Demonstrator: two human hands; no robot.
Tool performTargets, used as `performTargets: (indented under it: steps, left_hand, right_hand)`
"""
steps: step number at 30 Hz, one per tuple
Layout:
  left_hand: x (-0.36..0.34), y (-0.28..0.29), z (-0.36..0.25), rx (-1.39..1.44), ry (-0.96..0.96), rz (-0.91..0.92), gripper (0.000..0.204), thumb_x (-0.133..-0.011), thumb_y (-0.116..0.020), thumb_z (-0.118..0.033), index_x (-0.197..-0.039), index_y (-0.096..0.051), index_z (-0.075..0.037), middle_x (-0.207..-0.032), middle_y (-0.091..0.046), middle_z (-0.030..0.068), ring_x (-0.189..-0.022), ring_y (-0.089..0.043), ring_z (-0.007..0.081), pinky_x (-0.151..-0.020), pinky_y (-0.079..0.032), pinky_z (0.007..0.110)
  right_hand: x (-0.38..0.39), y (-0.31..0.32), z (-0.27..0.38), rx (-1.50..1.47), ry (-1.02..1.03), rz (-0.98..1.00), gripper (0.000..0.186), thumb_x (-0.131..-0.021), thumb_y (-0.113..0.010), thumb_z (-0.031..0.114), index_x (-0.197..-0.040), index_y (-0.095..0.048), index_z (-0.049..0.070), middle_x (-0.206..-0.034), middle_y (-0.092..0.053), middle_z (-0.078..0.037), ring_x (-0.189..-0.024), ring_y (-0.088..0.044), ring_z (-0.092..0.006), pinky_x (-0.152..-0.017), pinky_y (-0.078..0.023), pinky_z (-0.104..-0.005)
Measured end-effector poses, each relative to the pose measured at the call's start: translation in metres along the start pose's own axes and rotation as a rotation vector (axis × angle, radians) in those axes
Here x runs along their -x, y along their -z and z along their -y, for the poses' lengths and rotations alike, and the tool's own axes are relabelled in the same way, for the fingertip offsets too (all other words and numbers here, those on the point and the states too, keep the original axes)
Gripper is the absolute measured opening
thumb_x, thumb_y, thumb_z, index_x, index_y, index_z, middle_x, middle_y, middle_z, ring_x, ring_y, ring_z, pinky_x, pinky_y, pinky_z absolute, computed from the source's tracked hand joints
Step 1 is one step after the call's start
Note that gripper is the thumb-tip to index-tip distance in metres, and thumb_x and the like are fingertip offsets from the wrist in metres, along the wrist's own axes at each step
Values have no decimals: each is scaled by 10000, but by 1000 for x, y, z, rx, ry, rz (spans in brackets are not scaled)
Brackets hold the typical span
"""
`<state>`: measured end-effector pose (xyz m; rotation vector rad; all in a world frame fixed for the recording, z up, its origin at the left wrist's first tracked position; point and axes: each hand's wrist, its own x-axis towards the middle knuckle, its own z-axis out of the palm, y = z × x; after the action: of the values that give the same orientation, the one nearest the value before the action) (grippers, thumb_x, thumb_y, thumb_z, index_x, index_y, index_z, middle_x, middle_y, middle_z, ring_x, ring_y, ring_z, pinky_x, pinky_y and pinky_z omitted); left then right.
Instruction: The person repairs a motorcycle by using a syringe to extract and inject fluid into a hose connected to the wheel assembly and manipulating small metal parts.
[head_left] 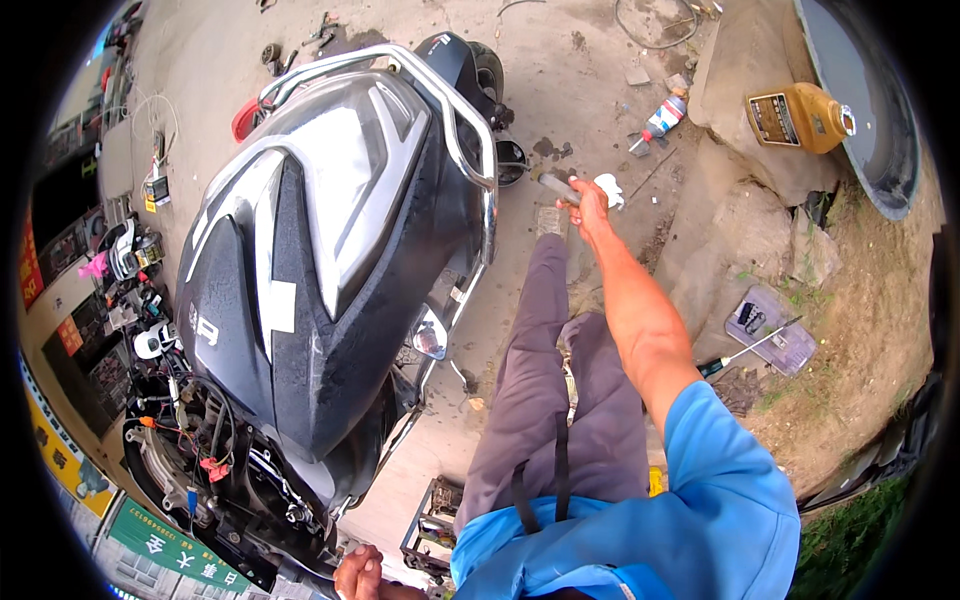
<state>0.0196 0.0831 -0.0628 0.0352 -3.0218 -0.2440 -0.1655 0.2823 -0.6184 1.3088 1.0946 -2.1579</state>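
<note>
- Your right hand (590, 208) reaches out over the ground (560, 60), with its fingers curled round a grey cylinder (555, 186).
- The cylinder lies within those fingers, its blunt end jutting past them toward the scooter (330, 370) and apart from the chrome bar (484, 170) along the scooter's edge.
- A crumpled white scrap (609, 190) shows just right of your right hand; you cannot tell from here whether the fingers touch it.
- Your left hand (362, 574) is at the lower edge of the view, next to the scooter's exposed end, fingers bent; whether they grip anything cannot be told.
- Just right of your left hand stands a dark open-framed rack (417, 517) with items inside too small to make out.
- Beyond your right hand, a clear bottle (664, 118) with a red and blue label lies on the ground; its contents are unclear.
- A gold jug (815, 115) is by the near edge of a large grey basin (880, 130); the jug's walls hide what it holds.
- Right of your forearm, a shallow translucent case (795, 345) holds small dark parts (751, 318) toward its left corner.
- A screwdriver (714, 367) lies with its shaft across that case, handle outside the left edge.
</note>
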Motion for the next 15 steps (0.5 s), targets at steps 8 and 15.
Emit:
performTargets:
  steps: [8,15]
  left_hand:
    - [-68,-30,-70,26,71,282,206,-927,-532,118,-1076,-662,57,-1016,-678,225,-927,-677,345,-812,-570,414]
    - [-106,-116,-89,484,596,522,229,-992,-480,14,-1206,-559,17,-1172,-597,188,-1087,-597,244,-903,-509,328]
  right_hand:
    - [-9,7,19,130,13,59,200,-922,-626,227,-921,-491,78,-659,-653,-175,-347,-326,-87,-335,-246,-264]
    - [-5,9,17,296,93,57,255,-893,-697,244,-883,-522,59,-674,-668,-135,-471,-583,-147,-442,-393,-294]
